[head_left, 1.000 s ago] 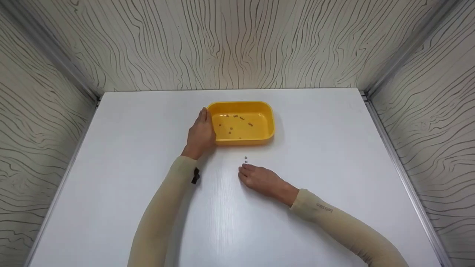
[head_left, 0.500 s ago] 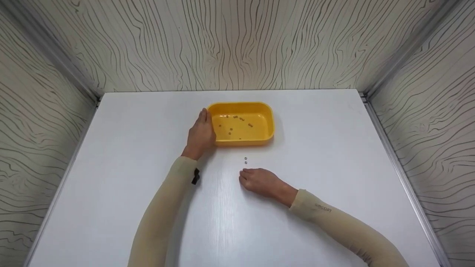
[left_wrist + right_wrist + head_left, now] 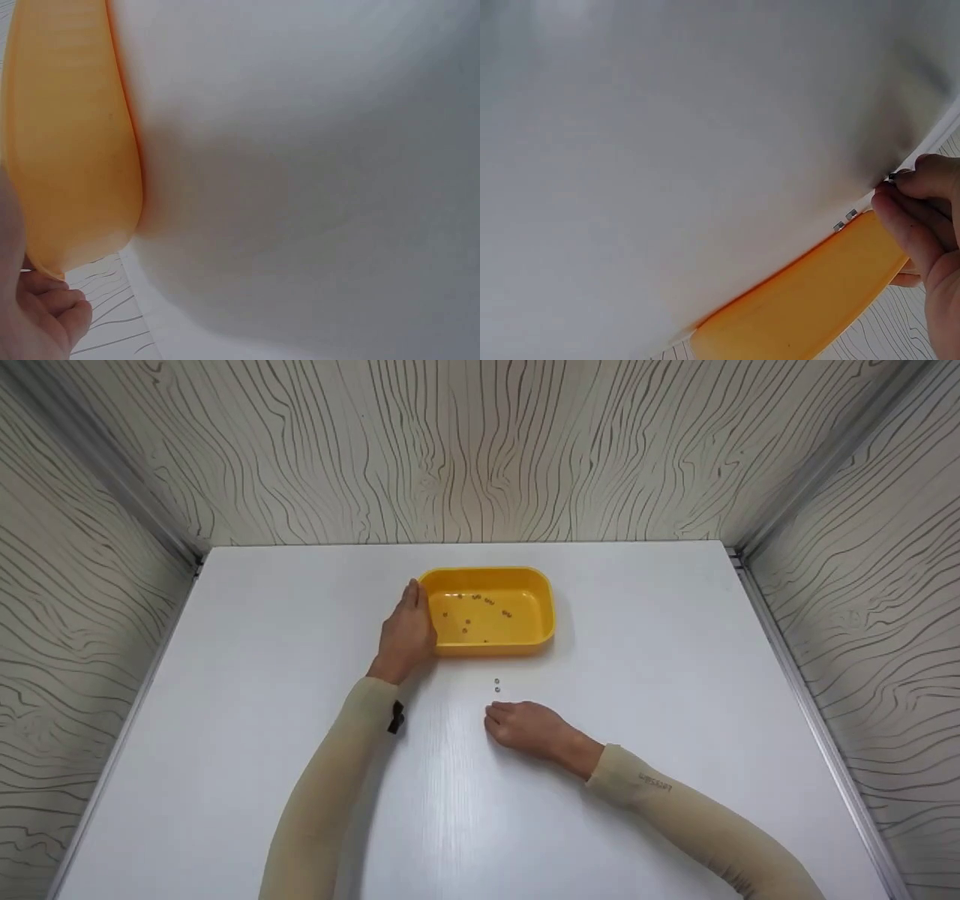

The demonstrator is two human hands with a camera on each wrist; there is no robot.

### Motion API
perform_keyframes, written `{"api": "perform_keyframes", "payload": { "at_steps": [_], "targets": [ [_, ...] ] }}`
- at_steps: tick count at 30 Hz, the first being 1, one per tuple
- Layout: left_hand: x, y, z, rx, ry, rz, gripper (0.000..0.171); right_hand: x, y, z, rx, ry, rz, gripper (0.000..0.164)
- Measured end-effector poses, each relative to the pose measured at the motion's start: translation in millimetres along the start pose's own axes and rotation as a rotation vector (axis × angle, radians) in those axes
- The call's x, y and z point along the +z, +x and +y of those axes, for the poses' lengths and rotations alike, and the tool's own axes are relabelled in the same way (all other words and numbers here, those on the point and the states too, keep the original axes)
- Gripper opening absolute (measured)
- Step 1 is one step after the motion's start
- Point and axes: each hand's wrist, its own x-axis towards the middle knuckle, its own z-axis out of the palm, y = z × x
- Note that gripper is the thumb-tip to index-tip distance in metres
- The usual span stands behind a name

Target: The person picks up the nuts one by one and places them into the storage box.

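A yellow plastic tub (image 3: 491,649) stands on the white table, with several tiny metal nuts (image 3: 465,630) scattered on its floor. My left hand (image 3: 405,630) holds the tub's left end; in the left wrist view its fingers (image 3: 64,304) lie by the tub's rim. In front of the tub, two more nuts (image 3: 497,689) lie in a line on the table. Just nearer than these, my right hand (image 3: 529,727) is low over the table. The right wrist view shows its thumb and forefinger pinching another small nut (image 3: 892,178), mostly covered by the fingertips.
The white table (image 3: 645,660) reaches back to a wood-grain patterned wall (image 3: 480,450). Similar patterned panels and metal rails (image 3: 825,720) border both sides. A small black piece (image 3: 396,718) sits on the left sleeve's cuff.
My right hand has drawn back slightly toward me, leaving a gap between its fingertips and the two nuts. The left hand and the tub have stayed in place.
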Motion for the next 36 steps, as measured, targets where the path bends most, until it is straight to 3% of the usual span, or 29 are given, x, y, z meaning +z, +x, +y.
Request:
{"api": "perform_keyframes", "payload": {
  "at_steps": [9,15,20,25,31,36],
  "targets": [
    [0.5,-0.4,0.7,-0.045,-0.07,-0.014,0.06,-2,-1,1,0.0,0.013,0.005,0.019],
    [1.4,-0.3,-0.5,-0.035,-0.05,-0.018,0.059,-5,-1,4,0.006,0.042,0.023,0.023],
    [0.7,0.1,-0.4,-0.058,-0.094,-0.038,0.06,-5,-3,8,0.021,0.071,0.103,0.022],
    [0.6,0.3,-0.6,-0.056,-0.079,-0.045,0.06,-5,-4,13,0.035,0.082,0.207,0.023],
    [0.1,-0.3,-0.7,-0.01,-0.004,-0.022,0.059,-11,-7,17,0.049,0.09,0.213,0.03],
    [0.1,-0.2,-0.3,-0.04,-0.067,-0.031,0.059,-16,-7,21,0.065,0.209,0.262,0.03]
  ]
}}
